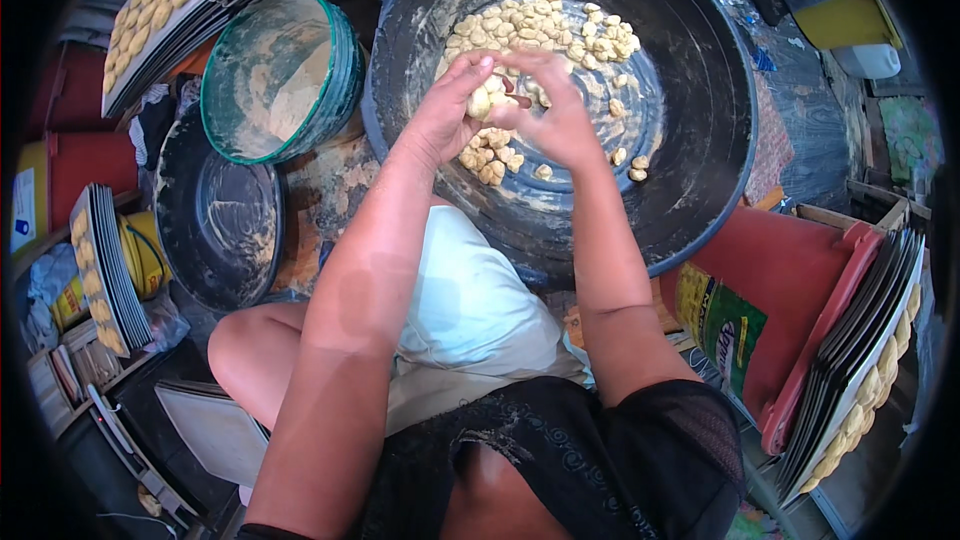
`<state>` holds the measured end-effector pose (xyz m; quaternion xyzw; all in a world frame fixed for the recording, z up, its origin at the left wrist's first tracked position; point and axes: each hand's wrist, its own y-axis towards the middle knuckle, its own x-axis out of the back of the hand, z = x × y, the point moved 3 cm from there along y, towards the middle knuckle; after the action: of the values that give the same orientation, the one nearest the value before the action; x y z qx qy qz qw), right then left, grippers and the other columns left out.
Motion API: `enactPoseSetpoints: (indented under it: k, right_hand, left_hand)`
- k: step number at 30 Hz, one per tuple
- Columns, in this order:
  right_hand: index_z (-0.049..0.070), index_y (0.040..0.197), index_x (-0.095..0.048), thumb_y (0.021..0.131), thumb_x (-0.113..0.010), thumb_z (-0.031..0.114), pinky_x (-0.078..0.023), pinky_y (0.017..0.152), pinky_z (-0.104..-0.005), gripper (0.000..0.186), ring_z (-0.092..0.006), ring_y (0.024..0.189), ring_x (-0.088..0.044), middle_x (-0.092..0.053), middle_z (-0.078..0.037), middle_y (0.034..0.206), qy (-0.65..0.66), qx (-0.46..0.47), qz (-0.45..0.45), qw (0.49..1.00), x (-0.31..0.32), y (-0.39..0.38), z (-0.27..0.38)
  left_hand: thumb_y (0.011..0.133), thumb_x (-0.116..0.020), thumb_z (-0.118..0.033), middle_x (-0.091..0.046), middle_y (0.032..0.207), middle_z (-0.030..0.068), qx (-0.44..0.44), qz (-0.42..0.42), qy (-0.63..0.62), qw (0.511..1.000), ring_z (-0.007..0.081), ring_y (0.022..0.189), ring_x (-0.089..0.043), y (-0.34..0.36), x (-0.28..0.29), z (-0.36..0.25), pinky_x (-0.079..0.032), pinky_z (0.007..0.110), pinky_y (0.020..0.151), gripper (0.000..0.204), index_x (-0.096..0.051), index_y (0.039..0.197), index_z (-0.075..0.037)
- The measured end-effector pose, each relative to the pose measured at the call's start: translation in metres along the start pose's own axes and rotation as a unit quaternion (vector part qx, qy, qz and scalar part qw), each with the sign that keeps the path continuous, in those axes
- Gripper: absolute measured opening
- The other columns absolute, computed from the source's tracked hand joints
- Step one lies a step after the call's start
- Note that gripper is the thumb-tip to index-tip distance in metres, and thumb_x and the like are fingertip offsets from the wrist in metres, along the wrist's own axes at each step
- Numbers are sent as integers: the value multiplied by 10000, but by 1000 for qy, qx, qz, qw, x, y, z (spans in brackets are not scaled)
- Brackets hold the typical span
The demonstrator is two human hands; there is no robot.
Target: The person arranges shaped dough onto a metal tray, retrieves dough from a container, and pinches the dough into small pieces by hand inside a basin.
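Note:
Above a big black basin (690, 155), my two hands are close together. Several pale dough pieces (487, 100) sit in my left hand (447, 108), whose fingers curl around them. My right hand (557, 112) faces it with bent fingers, smeared by motion; whether it grips a piece cannot be made out. Beneath and beyond the hands, many small lumps of dough (520, 25) cover the far part of the basin floor. A smaller clump (488, 155) lies just below my hands, and a few single lumps (638, 170) are scattered to the right.
A green tub (345, 90) with flour inside stands left of the basin, beside a smaller black basin (265, 260). Trays of shaped dough (160, 5) are stacked at upper left. A red bucket (800, 285) and another tray stack (870, 370) stand at right.

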<state>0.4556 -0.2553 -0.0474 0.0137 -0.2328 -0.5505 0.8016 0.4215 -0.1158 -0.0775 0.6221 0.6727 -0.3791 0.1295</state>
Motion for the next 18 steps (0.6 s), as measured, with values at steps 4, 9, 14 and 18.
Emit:
enactPoseSetpoints:
  k: [4,9,14,18]
  right_hand:
    - [34,1104,-603,825,-670,95,-483,820,-300,293,-180,945,-585,-624,-103,1023,133,-81,65,986,-1,-5,-21]
    - [9,1054,-628,853,-627,75,-478,727,-240,212,-100,808,-582,-623,-65,945,274,-120,-118,947,-3,-7,-30]
    - [24,1095,-630,892,-600,126,-478,676,-240,230,-104,746,-567,-608,-62,903,81,-94,-8,992,-10,-9,-31]
    - [18,1095,-629,934,-543,206,-497,653,-238,262,-112,682,-585,-618,-44,773,245,-199,-103,943,-4,-8,-54]
  left_hand:
    - [865,-509,-68,-541,1151,157,-5,35,33,999,299,1058,-588,-3,1,-3,-537,411,887,329,-458,1190,-48]
    - [764,-483,5,-542,1121,168,25,103,-11,994,319,1060,-583,-1,-3,-3,-515,430,921,423,-459,1184,-33]
    - [786,-493,5,-566,1032,146,6,69,27,997,290,979,-622,-1,6,2,-555,371,833,371,-476,1155,-31]
    - [861,-545,-55,-593,965,112,18,-34,97,995,165,711,-613,1,10,0,-491,232,537,251,-501,1108,-37]
